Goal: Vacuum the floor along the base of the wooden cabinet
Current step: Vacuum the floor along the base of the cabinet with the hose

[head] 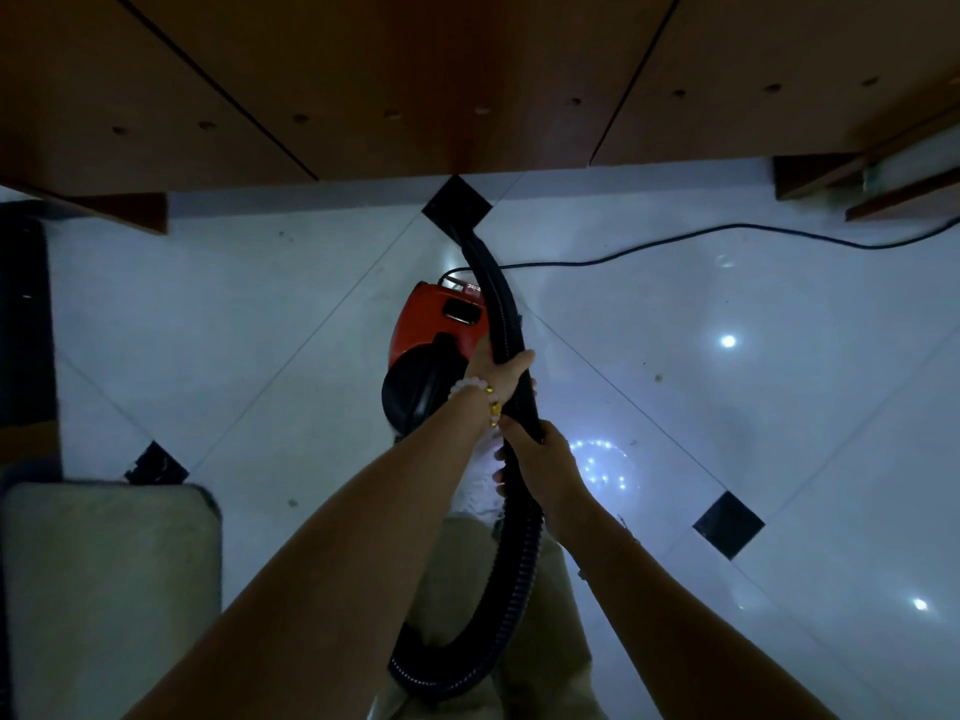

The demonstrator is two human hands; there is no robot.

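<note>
A black ribbed vacuum hose [496, 298] runs from my hands forward to the floor at the foot of the wooden cabinet [363, 80], where its tip meets a small black floor tile. My left hand [493, 374], with a bead bracelet on the wrist, is closed around the hose higher up. My right hand [540, 462] grips the same hose just below it. The hose loops down behind my hands [457, 672] near my legs. The red and black vacuum body [436, 340] sits on the white tiled floor under my left hand.
A black power cord [675, 241] trails right across the glossy white floor [753, 407]. A beige cushioned seat [109, 589] stands at the lower left, dark furniture [23, 314] at the far left, wooden pieces [883, 184] at the upper right.
</note>
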